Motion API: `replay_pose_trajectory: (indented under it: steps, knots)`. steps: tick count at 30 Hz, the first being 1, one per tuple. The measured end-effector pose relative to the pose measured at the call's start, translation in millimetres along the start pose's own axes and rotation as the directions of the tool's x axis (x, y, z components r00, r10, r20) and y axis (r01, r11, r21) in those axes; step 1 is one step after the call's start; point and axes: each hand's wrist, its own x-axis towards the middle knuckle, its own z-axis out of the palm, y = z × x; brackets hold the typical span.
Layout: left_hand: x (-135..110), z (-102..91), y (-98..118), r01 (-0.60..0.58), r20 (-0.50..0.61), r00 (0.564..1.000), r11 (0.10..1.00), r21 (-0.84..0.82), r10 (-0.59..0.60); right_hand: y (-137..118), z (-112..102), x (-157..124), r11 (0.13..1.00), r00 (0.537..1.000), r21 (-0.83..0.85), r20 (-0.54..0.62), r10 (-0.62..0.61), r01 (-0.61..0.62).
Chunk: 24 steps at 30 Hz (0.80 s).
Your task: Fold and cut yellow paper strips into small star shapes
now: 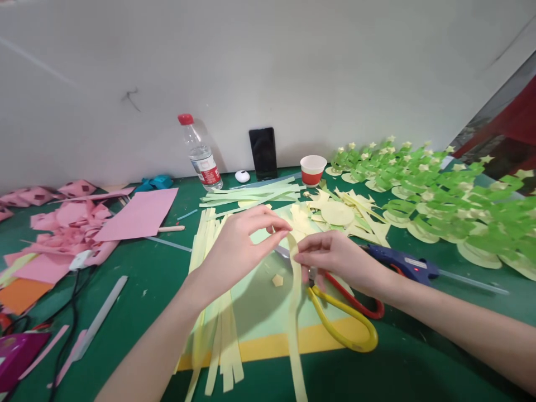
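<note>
A long pale yellow paper strip (295, 324) hangs between my hands and trails down past the front edge of the pale green sheet. My left hand (240, 240) is closed, pinching its top end between thumb and fingertips. Just to the right, my right hand (337, 259) is closed on the strip's side a little lower. Scissors (354, 329) with one yellow and one red handle lie under and beside my right hand, their blades partly hidden. A small folded paper pentagon (277, 280) rests on the pale green sheet (255, 318). Several yellow strips (226, 340) lie left of it.
A blue glue gun (402, 263) lies behind my right forearm. Yellow paper scraps (355, 212), a paper cup (313, 170), a phone (263, 153) and a water bottle (203, 159) stand or lie further back. Green paper pieces with stars (464, 195) fill the right; pink paper (136, 215) lies left.
</note>
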Motion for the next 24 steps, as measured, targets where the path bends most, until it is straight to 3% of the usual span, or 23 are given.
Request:
replay_pose_trajectory:
  steps: [5, 10, 16, 24]
  knots:
    - [-6.0, 4.0, 8.9, -0.018, -0.136, 0.991, 1.0, 0.018, 0.02, -12.1, -11.4, -13.9, 0.962, 0.991, 0.248, -0.096, -0.095, 0.117]
    - [-8.2, 17.4, 16.1, 0.013, -0.024, 1.0, 0.986, -0.167, -0.018, -19.6, -14.3, -22.8, 0.909, 0.966, 0.342, -0.184, -0.182, 0.237]
    - [-7.6, 31.0, 19.4, 0.171, 0.115, 0.984, 0.915, -0.364, -0.138, -15.5, -7.6, -22.9, 0.911, 0.887, 0.119, -0.308, -0.345, 0.396]
    - [-10.7, 29.9, 24.7, 0.203, 0.17, 0.976, 0.851, -0.485, -0.135, -17.5, -5.7, -27.6, 0.888, 0.833, -0.073, -0.32, -0.451, 0.453]
